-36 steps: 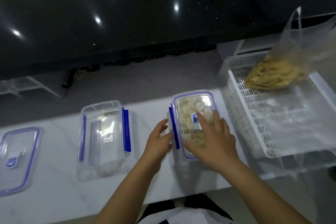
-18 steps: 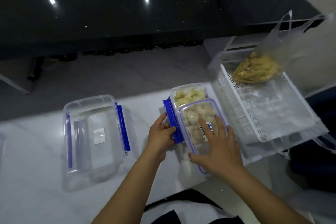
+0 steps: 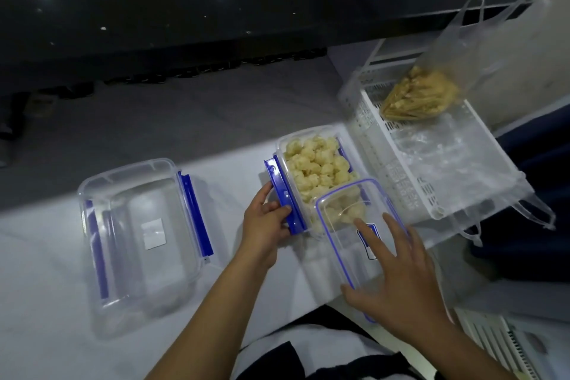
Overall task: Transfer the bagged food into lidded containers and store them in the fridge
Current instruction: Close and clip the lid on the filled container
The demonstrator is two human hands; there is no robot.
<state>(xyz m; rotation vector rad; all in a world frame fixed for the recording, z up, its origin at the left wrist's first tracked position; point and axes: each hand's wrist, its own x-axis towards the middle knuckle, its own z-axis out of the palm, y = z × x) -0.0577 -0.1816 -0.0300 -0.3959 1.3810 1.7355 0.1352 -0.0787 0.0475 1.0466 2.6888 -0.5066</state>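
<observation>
The blue side clip (image 3: 285,194) of the cauliflower-filled container (image 3: 320,176) on the white counter (image 3: 46,271) is being gripped by the left hand (image 3: 265,225), while the clear lid (image 3: 354,225), lying askew over its near end, is being pressed by the flat, open-fingered right hand (image 3: 398,281).

A clear container (image 3: 311,163) filled with pale cauliflower florets (image 3: 320,166) is sitting on the white counter (image 3: 46,271), centre of scene. The left hand (image 3: 265,225) is gripping the container's blue left clip (image 3: 285,194), thumb on its near end. The right hand (image 3: 401,278) is resting flat with spread fingers (image 3: 365,233) on a clear blue-rimmed lid (image 3: 348,210), which is lying askew, covering only the container's near right part and overhanging toward the person. To the left, an empty container (image 3: 138,234) with blue clips is standing apart. To the right, a white slotted basket (image 3: 413,194) is holding a plastic bag (image 3: 431,92) of yellowish food at its far end.
</observation>
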